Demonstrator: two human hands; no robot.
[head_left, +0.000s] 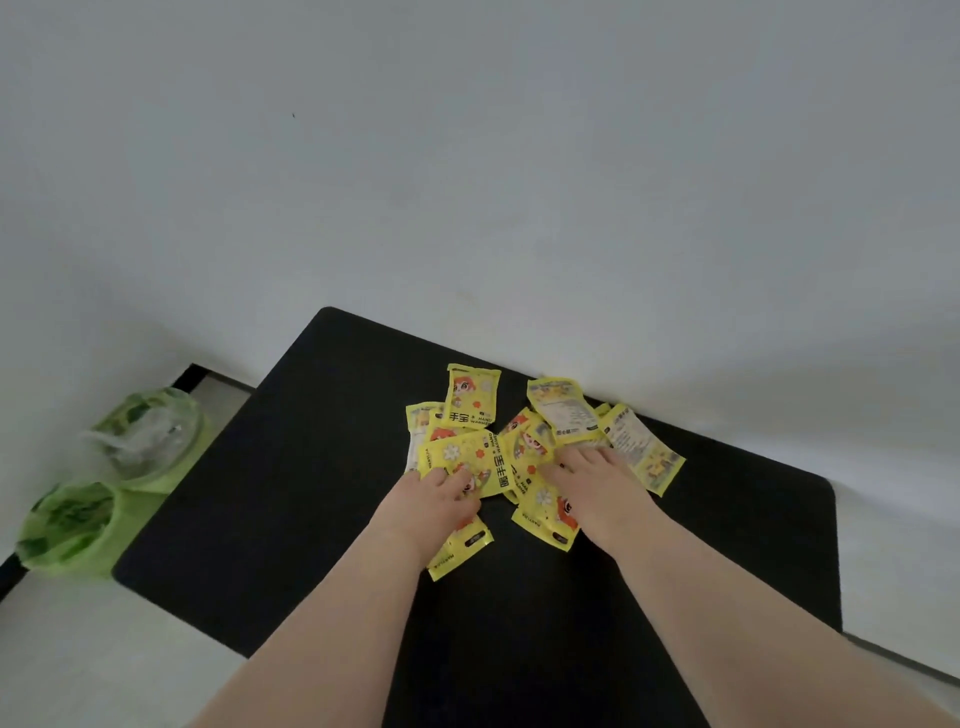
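Several yellow hand-warmer packets (470, 400) lie in a loose overlapping pile on a black table (291, 509), close to the wall. My left hand (441, 496) lies on the left part of the pile, fingers bent over a packet with white flowers (467, 457); whether it grips it I cannot tell. My right hand (589, 480) rests flat on packets at the right of the pile, fingers spread forward. One packet (462, 551) sticks out from under my left wrist. Another packet (545, 525) lies under my right hand.
Two bins lined with green bags (67, 525) (150, 441) stand on the floor left of the table. A white wall rises right behind the pile. Bare black tabletop extends to the left, right and front of the packets.
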